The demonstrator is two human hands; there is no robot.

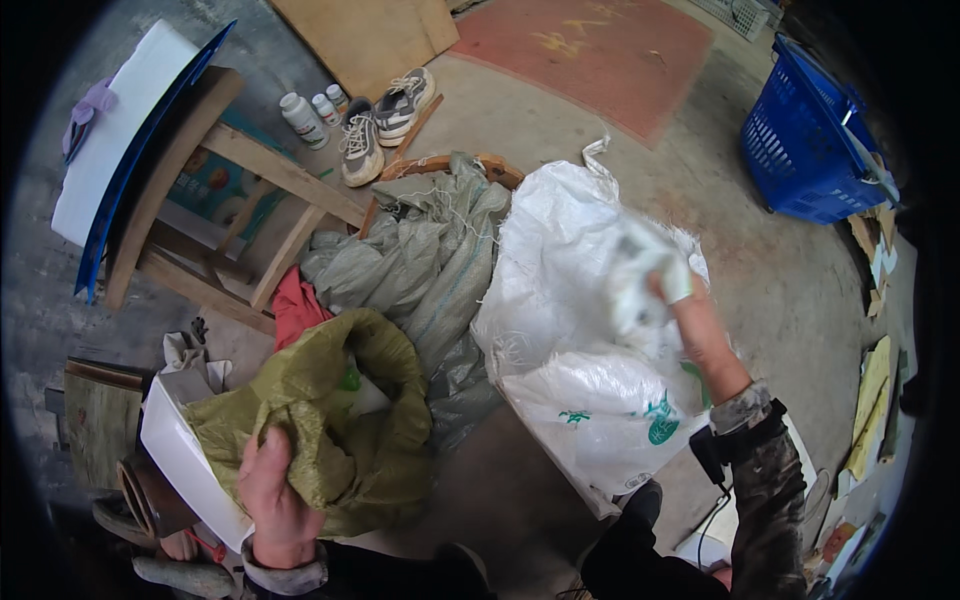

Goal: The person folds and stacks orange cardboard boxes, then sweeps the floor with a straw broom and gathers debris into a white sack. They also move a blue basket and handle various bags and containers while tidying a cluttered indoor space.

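My left hand grips the rolled rim of an olive-green woven sack, whose mouth gapes upward. Inside it lies something white and green, partly hidden by the rim. My right hand holds a blurred whitish item, perhaps a crumpled plastic package, over a white woven sack with green printing. Between the two sacks, a bit farther from me, a grey-green woven sack sits crumpled with loose threads at its edge.
A wooden stool lies at the left beside a red cloth and a white container. Farther off are sneakers, white bottles and a red mat. A blue plastic basket stands at the upper right.
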